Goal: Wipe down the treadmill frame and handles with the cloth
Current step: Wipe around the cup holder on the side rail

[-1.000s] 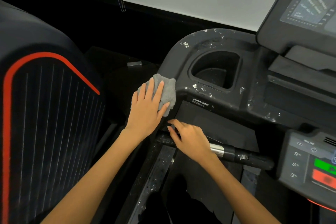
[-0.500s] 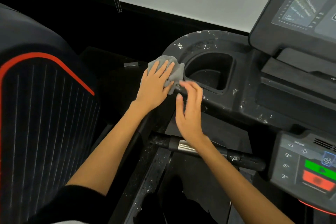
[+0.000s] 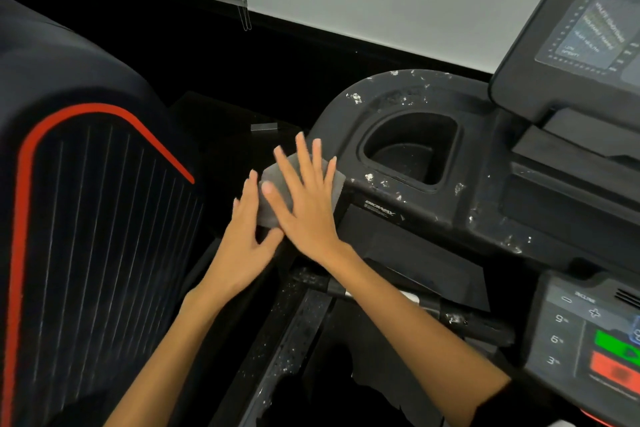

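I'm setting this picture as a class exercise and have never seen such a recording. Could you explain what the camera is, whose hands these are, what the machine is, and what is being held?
The camera sits on a person's head, looking forward and down, so you see their own arms. The black machine is a treadmill console, flecked with white specks, with a cup holder, a screen and coloured buttons. The right hand lies flat, fingers spread, over a grey cloth at the console's left edge. The left hand touches the cloth's lower side; how it holds it is unclear. A handlebar runs below the right forearm.
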Action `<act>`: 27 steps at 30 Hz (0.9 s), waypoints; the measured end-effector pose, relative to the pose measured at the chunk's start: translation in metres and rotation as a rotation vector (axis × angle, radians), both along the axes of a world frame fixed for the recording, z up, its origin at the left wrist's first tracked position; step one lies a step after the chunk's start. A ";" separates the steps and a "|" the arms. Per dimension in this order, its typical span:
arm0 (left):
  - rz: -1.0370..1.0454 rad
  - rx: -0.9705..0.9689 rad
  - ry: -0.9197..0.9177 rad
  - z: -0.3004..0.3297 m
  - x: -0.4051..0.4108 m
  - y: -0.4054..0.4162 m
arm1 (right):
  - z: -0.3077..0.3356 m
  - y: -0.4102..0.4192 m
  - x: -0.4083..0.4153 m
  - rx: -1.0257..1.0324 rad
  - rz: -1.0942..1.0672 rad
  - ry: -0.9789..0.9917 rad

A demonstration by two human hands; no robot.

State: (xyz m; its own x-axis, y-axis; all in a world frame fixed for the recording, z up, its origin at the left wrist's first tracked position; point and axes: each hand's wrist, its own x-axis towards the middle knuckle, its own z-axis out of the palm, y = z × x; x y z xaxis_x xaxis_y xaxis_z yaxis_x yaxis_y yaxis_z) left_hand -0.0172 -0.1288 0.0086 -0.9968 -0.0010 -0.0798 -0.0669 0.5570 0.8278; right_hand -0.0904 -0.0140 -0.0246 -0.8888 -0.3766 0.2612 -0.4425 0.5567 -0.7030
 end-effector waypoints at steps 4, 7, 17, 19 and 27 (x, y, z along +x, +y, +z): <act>0.062 0.096 -0.152 0.001 0.011 -0.011 | -0.014 0.010 0.011 0.015 0.157 0.236; 0.045 0.218 -0.233 -0.001 0.012 -0.016 | -0.017 0.017 0.006 0.049 0.249 0.299; 0.185 0.273 -0.131 0.006 -0.021 0.017 | -0.012 0.033 -0.023 0.086 0.284 0.286; 0.115 0.173 -0.074 0.005 -0.033 0.024 | -0.010 0.039 -0.031 0.102 0.243 0.297; 0.080 -0.266 0.137 -0.008 -0.069 0.045 | -0.012 0.050 -0.044 0.349 0.061 0.433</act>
